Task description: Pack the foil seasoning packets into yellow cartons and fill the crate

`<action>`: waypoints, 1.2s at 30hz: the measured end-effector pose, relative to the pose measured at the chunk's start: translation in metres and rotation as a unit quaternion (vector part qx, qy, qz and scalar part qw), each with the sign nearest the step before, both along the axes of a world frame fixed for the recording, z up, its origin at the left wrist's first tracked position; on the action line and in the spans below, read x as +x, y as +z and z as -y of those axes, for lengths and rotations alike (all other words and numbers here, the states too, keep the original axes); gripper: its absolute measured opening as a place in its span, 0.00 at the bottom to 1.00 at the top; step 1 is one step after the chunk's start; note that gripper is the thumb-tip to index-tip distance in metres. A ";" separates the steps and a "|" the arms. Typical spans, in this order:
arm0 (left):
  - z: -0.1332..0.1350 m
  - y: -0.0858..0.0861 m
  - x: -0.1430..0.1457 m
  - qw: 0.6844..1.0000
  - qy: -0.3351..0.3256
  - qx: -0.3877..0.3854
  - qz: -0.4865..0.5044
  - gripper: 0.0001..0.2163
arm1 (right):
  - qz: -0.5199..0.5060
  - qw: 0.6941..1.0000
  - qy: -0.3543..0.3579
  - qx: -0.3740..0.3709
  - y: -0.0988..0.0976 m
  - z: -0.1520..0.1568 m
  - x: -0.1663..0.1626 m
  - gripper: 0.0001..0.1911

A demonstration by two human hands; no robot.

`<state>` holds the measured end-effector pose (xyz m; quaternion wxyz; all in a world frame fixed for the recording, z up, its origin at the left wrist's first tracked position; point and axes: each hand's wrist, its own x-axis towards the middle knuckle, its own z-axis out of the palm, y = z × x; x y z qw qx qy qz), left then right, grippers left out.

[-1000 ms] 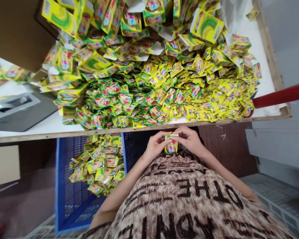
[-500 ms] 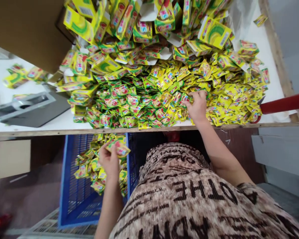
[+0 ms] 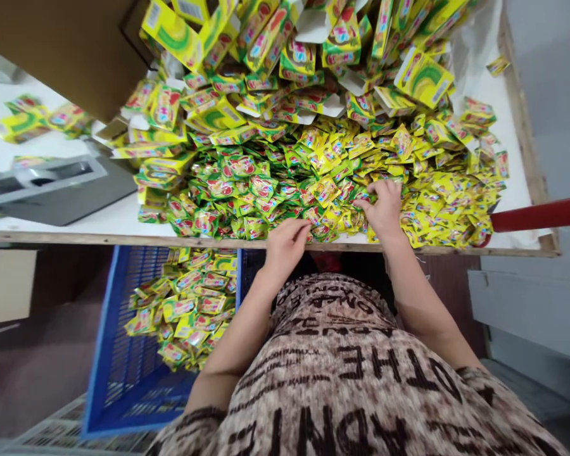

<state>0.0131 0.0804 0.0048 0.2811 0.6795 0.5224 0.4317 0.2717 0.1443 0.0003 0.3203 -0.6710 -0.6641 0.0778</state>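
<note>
My left hand [image 3: 286, 247] is at the table's front edge, thumb and fingertips drawn together against small green-and-red sachets [image 3: 261, 188]. Whether a sachet is pinched there is hidden. On the pile farther right, my right hand [image 3: 384, 206] has its thumb and forefinger apart and its other fingers curled. It touches the sachets where the green ones meet the yellow sachets [image 3: 437, 212]. Below the table on the left, a blue plastic crate [image 3: 99, 354] holds many filled yellow-green packets [image 3: 194, 304].
Behind the sachets are heaped small yellow-green cardboard boxes [image 3: 422, 76], some with flaps up. A large brown carton [image 3: 66, 50] and a grey tape dispenser [image 3: 61, 190] stand left. A red handle [image 3: 541, 214] juts in from the right, near the wooden rim [image 3: 527, 139].
My left hand has come up and right from over the crate to the table edge; the small packet it held is no longer in it. My right hand has stayed at the sachet pile.
</note>
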 end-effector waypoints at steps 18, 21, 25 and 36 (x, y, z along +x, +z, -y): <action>-0.083 0.030 -0.058 0.990 0.132 0.053 0.020 0.06 | 0.025 0.991 0.078 -0.104 -0.019 0.031 -0.066 0.13; -0.139 0.042 -0.058 0.981 0.176 0.068 0.037 0.09 | 0.040 0.992 0.086 -0.078 -0.017 0.037 -0.069 0.10; -0.199 0.051 -0.039 0.934 0.254 -0.055 0.246 0.16 | -0.014 0.994 0.074 -0.077 -0.024 0.046 -0.066 0.14; -0.112 0.040 -0.026 0.908 0.169 -0.121 0.362 0.19 | -0.300 0.937 0.014 -0.179 -0.036 0.051 -0.033 0.19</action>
